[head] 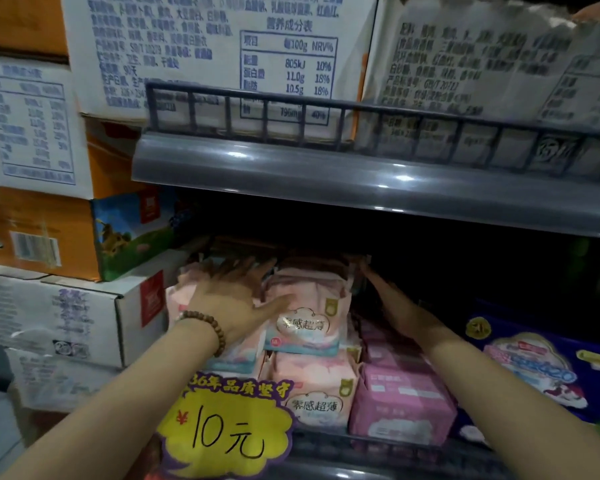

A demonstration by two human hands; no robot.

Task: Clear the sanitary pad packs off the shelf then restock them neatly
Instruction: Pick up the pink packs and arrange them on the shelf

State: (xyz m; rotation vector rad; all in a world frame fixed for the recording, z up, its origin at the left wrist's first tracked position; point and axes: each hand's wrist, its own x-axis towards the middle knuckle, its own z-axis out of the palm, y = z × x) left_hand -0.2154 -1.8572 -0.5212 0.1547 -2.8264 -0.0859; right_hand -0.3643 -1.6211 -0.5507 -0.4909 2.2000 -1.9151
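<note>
Pale pink sanitary pad packs (pixel 307 317) are stacked on the lower shelf (pixel 378 445), with deeper pink packs (pixel 400 407) to their right. My left hand (pixel 232 299), with a bead bracelet on its wrist, lies flat with spread fingers over the upper left packs, thumb against the top middle pack. My right hand (pixel 392 303) reaches into the dark shelf with straight fingers along the right side of the top pink pack. Its fingertips are lost in shadow.
A yellow price sign reading 10 (pixel 227 427) hangs at the shelf front. A blue pack (pixel 530 365) stands to the right. A grey upper shelf with a rail (pixel 361 171) carries cartons. More cartons (pixel 56 306) are stacked at the left.
</note>
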